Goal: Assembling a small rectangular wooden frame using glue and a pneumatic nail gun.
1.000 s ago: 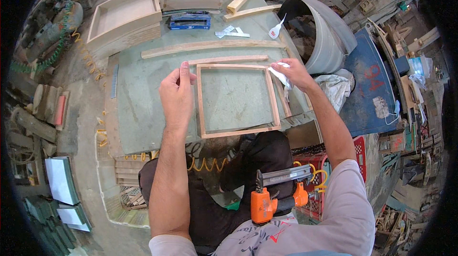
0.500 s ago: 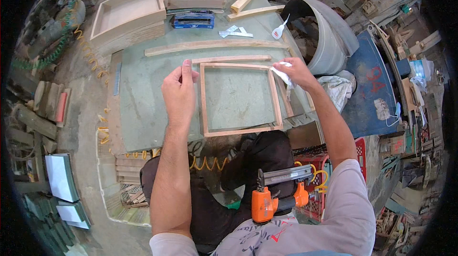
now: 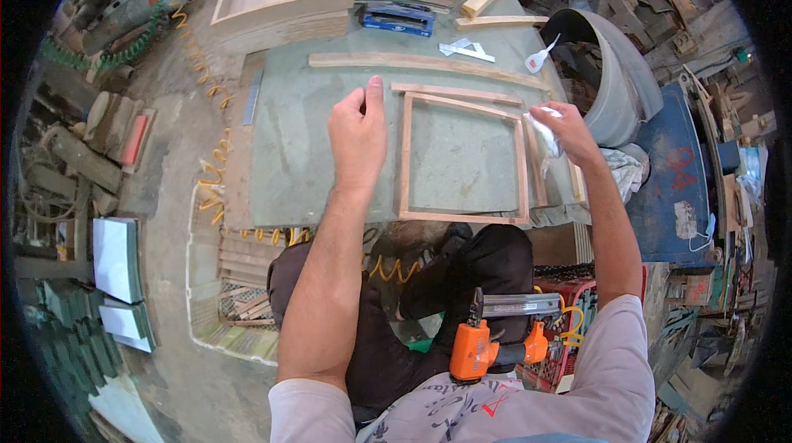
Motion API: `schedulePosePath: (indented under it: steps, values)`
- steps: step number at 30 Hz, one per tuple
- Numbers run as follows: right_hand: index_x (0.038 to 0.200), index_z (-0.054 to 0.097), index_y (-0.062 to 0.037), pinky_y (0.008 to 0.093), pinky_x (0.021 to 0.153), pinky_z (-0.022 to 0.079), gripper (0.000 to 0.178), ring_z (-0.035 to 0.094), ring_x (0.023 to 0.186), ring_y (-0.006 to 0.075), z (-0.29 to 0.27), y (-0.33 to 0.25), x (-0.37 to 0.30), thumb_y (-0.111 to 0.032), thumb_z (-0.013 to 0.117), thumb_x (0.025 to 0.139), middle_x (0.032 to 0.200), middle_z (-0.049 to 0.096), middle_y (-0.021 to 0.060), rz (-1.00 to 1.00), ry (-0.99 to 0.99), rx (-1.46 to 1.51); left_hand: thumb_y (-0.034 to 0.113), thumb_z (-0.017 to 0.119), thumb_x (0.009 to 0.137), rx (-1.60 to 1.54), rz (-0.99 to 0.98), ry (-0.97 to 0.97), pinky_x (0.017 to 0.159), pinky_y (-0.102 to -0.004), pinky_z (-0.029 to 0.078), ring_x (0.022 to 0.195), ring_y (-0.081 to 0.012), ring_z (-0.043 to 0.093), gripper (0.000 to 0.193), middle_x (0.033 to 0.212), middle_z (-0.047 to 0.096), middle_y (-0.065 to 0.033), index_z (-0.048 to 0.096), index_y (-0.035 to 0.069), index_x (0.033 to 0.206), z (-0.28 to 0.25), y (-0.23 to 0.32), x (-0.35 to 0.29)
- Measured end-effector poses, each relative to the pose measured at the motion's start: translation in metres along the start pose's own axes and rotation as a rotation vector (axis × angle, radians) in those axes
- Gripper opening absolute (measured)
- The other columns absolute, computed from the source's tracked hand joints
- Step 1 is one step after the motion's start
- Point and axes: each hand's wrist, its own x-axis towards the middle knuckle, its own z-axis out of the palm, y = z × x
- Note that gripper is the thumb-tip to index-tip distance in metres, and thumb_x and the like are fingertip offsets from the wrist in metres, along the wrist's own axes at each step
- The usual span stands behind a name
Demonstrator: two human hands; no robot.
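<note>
A rectangular frame of thin wooden strips (image 3: pixel 405 158) lies on the green-grey worktop, near its front edge. Just left of its upper left corner is my left hand (image 3: pixel 359 142), fingers curled and thumb pointing up. Whatever those fingers may hold is hidden. My right hand (image 3: pixel 575 136) grips a crumpled white cloth or tissue (image 3: pixel 545 131) beside the frame's upper right corner. A loose short strip (image 3: pixel 458 94) lies behind the frame's top side, with a longer wooden strip (image 3: pixel 429 68) farther back. An orange nail gun (image 3: pixel 474 351) rests on my lap.
Wooden boxes (image 3: pixel 280 18) and a blue box (image 3: pixel 398 21) stand at the back of the worktop. A white pointed-nozzle bottle (image 3: pixel 538 58) and metal brackets (image 3: pixel 467 49) lie nearby. A grey drum (image 3: pixel 615 84) stands right. A coiled yellow hose (image 3: pixel 216 171) hangs left.
The view has turned, so everything sits farther right. My right hand with the white cloth has drawn slightly away from the frame's upper right corner. My left hand stays beside the upper left corner.
</note>
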Motion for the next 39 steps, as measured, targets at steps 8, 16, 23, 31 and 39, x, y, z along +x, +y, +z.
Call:
schedulePosePath:
  steps: [8, 16, 23, 31, 39]
  values:
    - [0.093, 0.068, -0.0013, 0.0199, 0.048, 0.032, 0.033, 0.043, 0.058, 0.0021, 0.063, -0.059, -0.006, -0.034, 0.065, 0.091, 0.070, 0.055, -0.0049, -0.105, -0.135, -0.007, 0.030, 0.054, 0.094, -0.014, 0.157, 0.088, 0.058, -0.0407, 0.041, 0.059, -0.0290, 0.050, 0.039, 0.066, 0.054, -0.0205, 0.051, -0.005, 0.077, 0.002, -0.012, -0.001]
    - [0.092, 0.068, -0.0007, 0.0212, 0.051, 0.037, 0.033, 0.047, 0.060, 0.0053, 0.122, -0.078, 0.021, -0.034, 0.067, 0.089, 0.074, 0.061, -0.0009, -0.115, -0.262, 0.076, 0.028, 0.056, 0.092, 0.031, 0.081, 0.031, 0.063, -0.0420, 0.045, 0.065, -0.0339, 0.058, 0.035, 0.071, 0.060, -0.0206, 0.056, -0.004, 0.077, -0.001, -0.010, 0.004]
    - [0.095, 0.069, -0.0023, 0.0206, 0.051, 0.038, 0.032, 0.050, 0.062, 0.0044, 0.120, -0.073, 0.004, -0.033, 0.068, 0.088, 0.076, 0.062, -0.0003, -0.172, -0.399, -0.028, 0.031, 0.059, 0.091, 0.244, -0.015, -0.160, 0.067, -0.0365, 0.047, 0.071, -0.0237, 0.060, 0.033, 0.077, 0.064, -0.0154, 0.062, -0.002, 0.088, -0.014, -0.003, 0.004]
    - [0.093, 0.068, -0.0004, 0.0230, 0.063, 0.045, 0.026, 0.055, 0.072, 0.0061, 0.100, -0.094, -0.046, -0.026, 0.066, 0.089, 0.079, 0.063, 0.0005, -0.051, -0.484, -0.058, 0.031, 0.060, 0.088, 0.450, 0.057, -0.293, 0.078, -0.0427, 0.050, 0.087, -0.0316, 0.065, 0.027, 0.086, 0.068, -0.0142, 0.066, 0.005, 0.092, -0.008, -0.002, -0.012]
    - [0.092, 0.069, 0.0000, 0.0255, 0.065, 0.047, 0.024, 0.057, 0.073, 0.0075, 0.148, -0.097, -0.059, -0.024, 0.068, 0.088, 0.078, 0.065, 0.0031, -0.098, -0.650, -0.166, 0.028, 0.063, 0.085, 0.543, 0.053, -0.275, 0.081, -0.0432, 0.047, 0.089, -0.0304, 0.065, 0.022, 0.089, 0.069, -0.0113, 0.068, 0.009, 0.095, 0.000, -0.008, -0.014]
